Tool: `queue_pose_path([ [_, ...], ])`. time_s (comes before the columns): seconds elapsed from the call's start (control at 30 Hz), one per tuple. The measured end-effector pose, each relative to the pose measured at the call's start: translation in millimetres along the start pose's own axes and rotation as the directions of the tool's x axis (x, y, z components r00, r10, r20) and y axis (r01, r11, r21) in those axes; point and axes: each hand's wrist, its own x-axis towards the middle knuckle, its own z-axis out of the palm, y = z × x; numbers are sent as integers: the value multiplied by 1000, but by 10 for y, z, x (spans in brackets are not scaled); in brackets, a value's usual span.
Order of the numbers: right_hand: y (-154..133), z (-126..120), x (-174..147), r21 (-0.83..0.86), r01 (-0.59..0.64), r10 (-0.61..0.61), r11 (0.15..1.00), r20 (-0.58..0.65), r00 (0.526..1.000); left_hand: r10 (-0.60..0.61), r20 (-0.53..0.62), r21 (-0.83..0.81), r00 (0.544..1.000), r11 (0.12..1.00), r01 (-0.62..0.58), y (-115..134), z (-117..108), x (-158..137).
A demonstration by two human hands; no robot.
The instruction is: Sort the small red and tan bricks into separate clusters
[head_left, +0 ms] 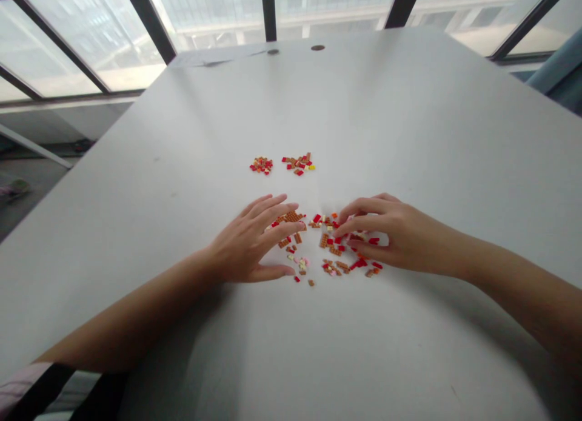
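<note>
Loose toy building bricks (pixel 336 249) in brown, red, cream, pink and orange lie scattered between my two hands. My left hand (pixel 252 240) hovers at the left side of the scatter, fingers spread, with nothing in it. Beneath its fingertips is a brown studded plate (pixel 291 217), partly covered by the fingers. On the right, my right hand (pixel 386 232) reaches in among the bricks with its fingers apart and curved. Its fingertips hide some pieces, and no brick shows clearly in its grasp. A red piece (pixel 359 264) lies just below its thumb.
Farther back on the white table (pixel 391 124) sit two small heaps, a tight brick pile (pixel 261 165) and a looser brick pile (pixel 299 164). Two round grommets (pixel 317 47) are near the far edge. Windows with dark frames (pixel 269 11) stand beyond.
</note>
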Motion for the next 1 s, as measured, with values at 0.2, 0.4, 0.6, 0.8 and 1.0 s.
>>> queue_pose_path([
  [0.2,-16,89,15,24,-77,77,997,-23,997,-3,3,5,1000,1000,3,1,5,5],
  [0.4,16,46,57,106,-95,104,990,-83,991,-4,3,2,1000,1000,4,6,-6,1],
  [0.6,324,23,165,146,-251,274,957,-172,946,11,-25,3,1000,1000,-11,11,-18,-27],
  [0.8,556,91,465,0,-360,354,933,-187,916,17,-39,10,999,1000,-16,10,-19,-31],
  [1.0,635,166,829,-118,-319,291,940,-207,934,17,-25,3,1000,1000,-17,6,-42,-27],
])
